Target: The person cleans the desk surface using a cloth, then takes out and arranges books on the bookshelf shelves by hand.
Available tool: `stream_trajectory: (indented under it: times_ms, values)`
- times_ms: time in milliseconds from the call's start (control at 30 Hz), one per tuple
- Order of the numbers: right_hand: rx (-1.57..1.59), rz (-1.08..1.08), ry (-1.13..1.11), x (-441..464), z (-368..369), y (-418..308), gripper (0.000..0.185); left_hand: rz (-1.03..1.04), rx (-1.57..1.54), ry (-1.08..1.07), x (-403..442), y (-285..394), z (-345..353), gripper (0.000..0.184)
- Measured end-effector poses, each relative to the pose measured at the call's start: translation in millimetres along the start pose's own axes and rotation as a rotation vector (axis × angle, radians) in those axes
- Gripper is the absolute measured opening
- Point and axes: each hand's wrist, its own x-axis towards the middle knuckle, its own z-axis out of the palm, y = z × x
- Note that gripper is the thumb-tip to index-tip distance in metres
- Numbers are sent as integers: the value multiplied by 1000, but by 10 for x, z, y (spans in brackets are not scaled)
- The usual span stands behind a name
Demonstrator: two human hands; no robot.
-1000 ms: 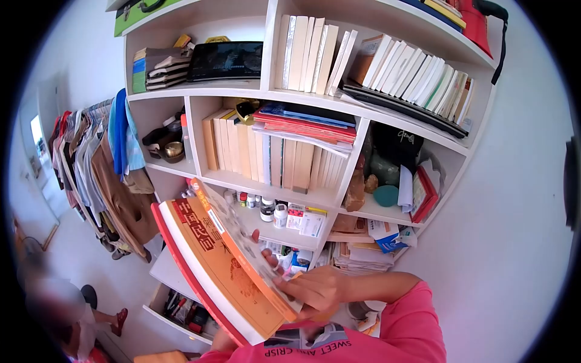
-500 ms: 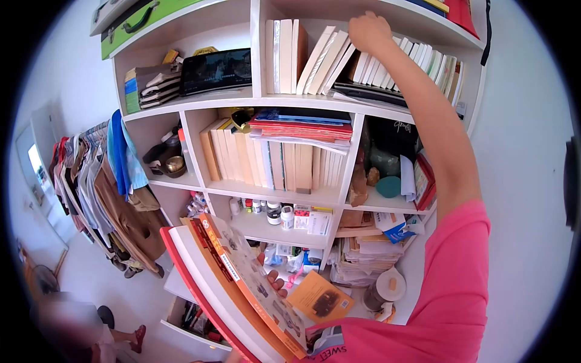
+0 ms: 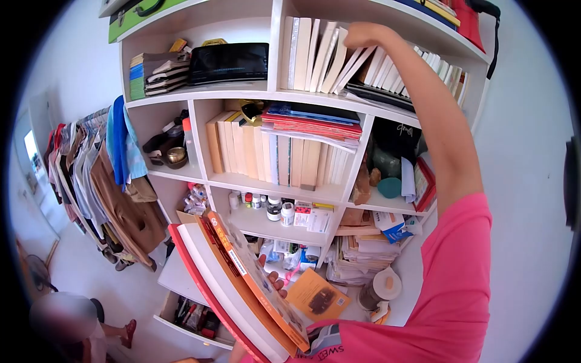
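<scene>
My left hand (image 3: pixel 275 283) is wrapped around a stack of books held against my body. Its fingertips show at the right side of an orange book with a pale patterned cover (image 3: pixel 260 284); a thick book with white page edges and a red cover (image 3: pixel 203 290) forms the left side. Up on the top shelf, my right hand (image 3: pixel 365 35) is closed at the upper edge of a leaning white book (image 3: pixel 344 57); its fingertips are hidden. Upright white books (image 3: pixel 301 54) stand to its left, and a slanted row of books (image 3: pixel 393 72) lies to its right.
The white shelf unit (image 3: pixel 275 51) also holds a black tablet-like device (image 3: pixel 229 63), a middle row of books (image 3: pixel 260 151), and medicine bottles (image 3: pixel 273 210). Below are stacked papers (image 3: pixel 363 257) and an open drawer (image 3: pixel 196 320). Clothes (image 3: pixel 115 187) hang left; a person (image 3: pixel 100 339) sits lower left.
My right hand has shifted slightly left and down relative to the shelf, and books beside it stand differently, with more spread leftward. The tablet-like device's screen has gone dark. The left hand keeps its stack.
</scene>
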Motion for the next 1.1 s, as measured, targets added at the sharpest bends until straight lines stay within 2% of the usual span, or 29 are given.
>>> stream_trajectory:
  times_ms: [33, 100, 133, 167, 233, 267, 300, 367, 400, 433, 467, 500, 600, 667, 700, 767, 800, 833, 900, 967, 1033, 1100]
  values:
    - [-3, -7, 0, 79, -5, 62, 28, 1, -1, 0, -4, -1, -11, 65]
    - [236, 74, -77, 143, -10, 132, 17, -7, -1, 4, -8, -12, -46, 65]
    - [404, 235, -10, 79, -10, 22, 15, -9, 1, 5, -10, -22, -58, 64]
    - [401, 236, -15, 159, 53, 57, 15, -12, -1, 4, -20, -28, -75, 64]
    - [182, 193, 143, 342, 216, 130, 15, -16, 1, 8, -33, -41, -108, 64]
    - [338, 192, 165, 344, 253, 166, 19, -20, -1, 11, -53, -56, -124, 64]
    - [344, 191, 156, 302, 277, 262, 19, -20, 4, 12, -64, -50, -144, 64]
    - [448, -19, 590, 211, 325, 506, 31, -22, 5, 18, -77, -44, -189, 64]
    - [373, 173, 567, -809, -192, -187, 32, -13, 3, 17, -68, -24, -219, 64]
    - [328, 138, 803, -1182, -167, -190, 32, -11, 6, 34, -84, -23, -261, 64]
    - [497, -102, 1036, -1584, -66, -237, 29, -3, 8, 49, -94, -10, -294, 64]
    - [381, 12, 1190, -1807, 145, 60, 38, 6, 8, 62, -112, -1, -321, 64]
    - [802, 171, 998, -3016, 527, -668, 35, 47, 27, 107, -147, 50, -369, 64]
    - [822, 221, 1067, -3529, 1133, -914, 34, 72, 41, 133, -190, 101, -398, 64]
    - [821, 190, 1030, -3815, 1526, -845, 34, 85, 45, 136, -221, 114, -406, 64]
    - [1022, 50, 563, -4022, 2114, -1195, 32, 103, 55, 152, -264, 127, -425, 63]
    - [1131, 147, 224, -3920, 2220, -1505, 30, 108, 59, 155, -276, 139, -430, 63]
    - [1370, 256, 22, -3920, 2746, -1752, 28, 113, 65, 159, -312, 122, -430, 63]
    - [1621, 498, -199, -4142, 3895, -2197, 24, 121, 68, 165, -335, 148, -429, 63]
    - [1339, 490, -129, -4542, 5028, -2421, 24, 119, 73, 172, -329, 133, -436, 63]
    - [985, 389, -137, -4750, 5295, -2386, 23, 111, 84, 156, -265, 114, -436, 63]
    - [788, 247, -197, -4589, 5311, -2124, 20, 95, 80, 143, -240, 76, -424, 63]
